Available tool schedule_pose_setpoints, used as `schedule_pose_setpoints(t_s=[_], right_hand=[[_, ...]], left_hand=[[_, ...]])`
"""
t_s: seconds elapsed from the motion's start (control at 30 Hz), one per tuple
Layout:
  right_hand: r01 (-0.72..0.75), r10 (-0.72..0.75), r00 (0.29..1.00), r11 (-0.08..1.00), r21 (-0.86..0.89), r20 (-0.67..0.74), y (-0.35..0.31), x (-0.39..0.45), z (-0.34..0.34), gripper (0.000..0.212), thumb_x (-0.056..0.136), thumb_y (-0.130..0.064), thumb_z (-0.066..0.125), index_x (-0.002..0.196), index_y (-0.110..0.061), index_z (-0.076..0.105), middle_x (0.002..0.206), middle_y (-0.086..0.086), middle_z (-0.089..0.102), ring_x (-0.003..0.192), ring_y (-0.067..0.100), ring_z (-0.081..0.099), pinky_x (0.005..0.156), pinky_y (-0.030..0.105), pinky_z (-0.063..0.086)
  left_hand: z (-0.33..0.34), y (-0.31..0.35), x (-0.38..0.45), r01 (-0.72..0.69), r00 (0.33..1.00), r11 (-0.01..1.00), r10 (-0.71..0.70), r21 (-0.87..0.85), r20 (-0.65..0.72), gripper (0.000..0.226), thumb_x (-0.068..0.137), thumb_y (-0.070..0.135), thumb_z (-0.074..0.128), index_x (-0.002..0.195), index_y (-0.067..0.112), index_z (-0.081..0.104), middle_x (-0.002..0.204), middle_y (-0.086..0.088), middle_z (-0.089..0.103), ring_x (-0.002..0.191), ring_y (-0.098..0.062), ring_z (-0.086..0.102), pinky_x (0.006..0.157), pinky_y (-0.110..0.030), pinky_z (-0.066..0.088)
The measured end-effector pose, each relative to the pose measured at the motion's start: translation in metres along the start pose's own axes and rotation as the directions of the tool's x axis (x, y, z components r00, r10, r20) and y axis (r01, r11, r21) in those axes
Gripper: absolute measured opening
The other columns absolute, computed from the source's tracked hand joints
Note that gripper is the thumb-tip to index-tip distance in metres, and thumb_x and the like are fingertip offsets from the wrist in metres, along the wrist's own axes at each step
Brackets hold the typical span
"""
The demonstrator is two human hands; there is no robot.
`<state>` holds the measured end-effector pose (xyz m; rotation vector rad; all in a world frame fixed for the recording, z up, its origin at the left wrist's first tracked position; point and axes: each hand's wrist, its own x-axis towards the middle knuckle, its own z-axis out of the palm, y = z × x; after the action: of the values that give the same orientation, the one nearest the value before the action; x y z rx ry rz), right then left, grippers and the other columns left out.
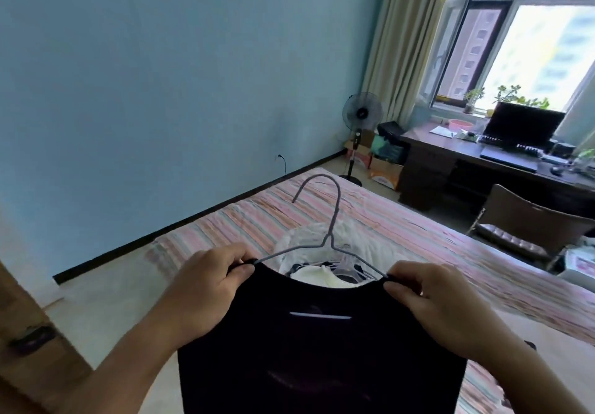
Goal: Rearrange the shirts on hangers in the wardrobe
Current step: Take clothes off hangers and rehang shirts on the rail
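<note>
While the left hand (206, 288) is pinching the left shoulder of a black shirt (322, 349), thumb and curled fingers are closing on the fabric just where the arm of a grey wire hanger (325, 220) is slipping under the neckline. Moving rightward, the shirt is hanging between both hands, its front facing the person, a short pale stripe showing across the chest and the hem dropping out of view below. The hanger's shoulder bar is running left to right, level with the knuckles, and its hook is rising from the middle and tilting away from the person, with its open end curling to the left. Behind the neckline a heap of pale clothing (322, 246) is lying on a striped bed (418, 227). Further right, the right hand (441, 301) is gripping the other shoulder in the same way, fingers folding over cloth and wire together.

The hook is sitting midway between the two grips, so neither hand is plainly nearer to it. A wooden edge at far left may be the wardrobe (29, 333), though I cannot tell; if so, the left hand is on its side, and the hook would probably need turning that way.
</note>
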<state>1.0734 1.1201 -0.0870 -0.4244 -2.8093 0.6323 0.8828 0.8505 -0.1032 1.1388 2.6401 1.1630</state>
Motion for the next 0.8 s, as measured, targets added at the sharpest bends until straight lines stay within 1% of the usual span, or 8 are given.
schedule_pose_setpoints(t_s=[0.17, 0.27, 0.37, 0.5, 0.6, 0.67, 0.73, 0.8], right_hand=[[-0.138, 0.139, 0.99, 0.988, -0.066, 0.011, 0.052, 0.012, 0.024, 0.011, 0.093, -0.036, 0.062, 0.083, -0.032, 0.066, 0.075, -0.018, 0.067, 0.074, 0.0, 0.061, 0.072, 0.029, 0.049], [-0.212, 0.217, 0.975, 0.972, -0.097, 0.048, 0.089, 0.028, 0.044, 0.012, 0.093, -0.037, 0.061, 0.088, -0.028, 0.068, 0.082, -0.014, 0.069, 0.081, 0.002, 0.06, 0.077, 0.031, 0.048], [-0.276, 0.286, 0.947, 0.957, -0.087, 0.143, 0.129, 0.048, 0.067, 0.018, 0.093, -0.033, 0.062, 0.078, -0.023, 0.063, 0.076, -0.011, 0.064, 0.075, 0.006, 0.059, 0.074, 0.035, 0.049], [-0.351, 0.366, 0.91, 0.93, -0.104, 0.195, 0.181, 0.087, 0.101, 0.012, 0.09, -0.029, 0.065, 0.082, -0.021, 0.066, 0.081, -0.008, 0.067, 0.081, 0.012, 0.062, 0.076, 0.035, 0.049], [-0.407, 0.42, 0.882, 0.908, -0.103, 0.213, 0.222, 0.126, 0.127, 0.009, 0.09, -0.029, 0.065, 0.084, -0.022, 0.066, 0.086, -0.006, 0.068, 0.086, 0.016, 0.063, 0.075, 0.033, 0.048], [-0.44, 0.45, 0.874, 0.893, -0.094, 0.184, 0.249, 0.154, 0.145, 0.008, 0.089, -0.03, 0.066, 0.086, -0.022, 0.068, 0.088, -0.004, 0.07, 0.089, 0.018, 0.064, 0.072, 0.031, 0.045], [-0.478, 0.487, 0.863, 0.873, -0.099, 0.134, 0.275, 0.181, 0.163, 0.01, 0.088, -0.031, 0.067, 0.089, -0.023, 0.073, 0.093, -0.003, 0.071, 0.094, 0.02, 0.064, 0.072, 0.031, 0.043], [-0.502, 0.516, 0.853, 0.853, -0.145, 0.084, 0.301, 0.206, 0.182, 0.013, 0.088, -0.033, 0.068, 0.093, -0.024, 0.076, 0.097, 0.0, 0.071, 0.099, 0.023, 0.063, 0.073, 0.031, 0.042]], left_hand=[[0.064, -0.019, 0.053, 0.03, 0.992, 0.999, -0.026, -0.027, 0.126, 0.018, 0.095, 0.023, 0.061, 0.081, 0.034, 0.064, 0.073, 0.016, 0.066, 0.071, -0.003, 0.062, 0.067, -0.031, 0.05], [0.107, -0.031, 0.085, 0.076, 0.973, 0.997, -0.071, -0.012, 0.218, 0.011, 0.095, 0.025, 0.06, 0.089, 0.03, 0.067, 0.081, 0.012, 0.066, 0.079, -0.007, 0.061, 0.075, -0.036, 0.05], [0.149, -0.046, 0.115, 0.102, 0.948, 0.994, -0.107, 0.031, 0.298, 0.008, 0.095, 0.027, 0.06, 0.092, 0.029, 0.067, 0.088, 0.01, 0.067, 0.085, -0.01, 0.061, 0.081, -0.037, 0.05], [0.202, -0.07, 0.156, 0.128, 0.915, 0.985, -0.164, 0.119, 0.37, 0.009, 0.095, 0.028, 0.058, 0.094, 0.025, 0.066, 0.094, 0.007, 0.065, 0.091, -0.014, 0.059, 0.085, -0.038, 0.049], [0.241, -0.087, 0.197, 0.141, 0.913, 0.976, -0.192, 0.164, 0.359, 0.008, 0.095, 0.03, 0.059, 0.094, 0.026, 0.067, 0.096, 0.006, 0.063, 0.095, -0.017, 0.058, 0.085, -0.036, 0.047], [0.27, -0.099, 0.225, 0.138, 0.94, 0.966, -0.197, 0.218, 0.28, 0.012, 0.093, 0.032, 0.061, 0.099, 0.027, 0.07, 0.099, 0.004, 0.06, 0.102, -0.018, 0.055, 0.085, -0.033, 0.044], [0.301, -0.109, 0.25, 0.156, 0.956, 0.949, -0.215, 0.274, 0.2, 0.015, 0.094, 0.034, 0.06, 0.103, 0.031, 0.072, 0.102, 0.003, 0.06, 0.104, -0.02, 0.054, 0.079, -0.032, 0.041], [0.332, -0.122, 0.272, 0.219, 0.943, 0.942, -0.271, 0.252, 0.193, 0.016, 0.094, 0.033, 0.057, 0.103, 0.031, 0.071, 0.103, 0.004, 0.066, 0.102, -0.021, 0.06, 0.072, -0.03, 0.039]])
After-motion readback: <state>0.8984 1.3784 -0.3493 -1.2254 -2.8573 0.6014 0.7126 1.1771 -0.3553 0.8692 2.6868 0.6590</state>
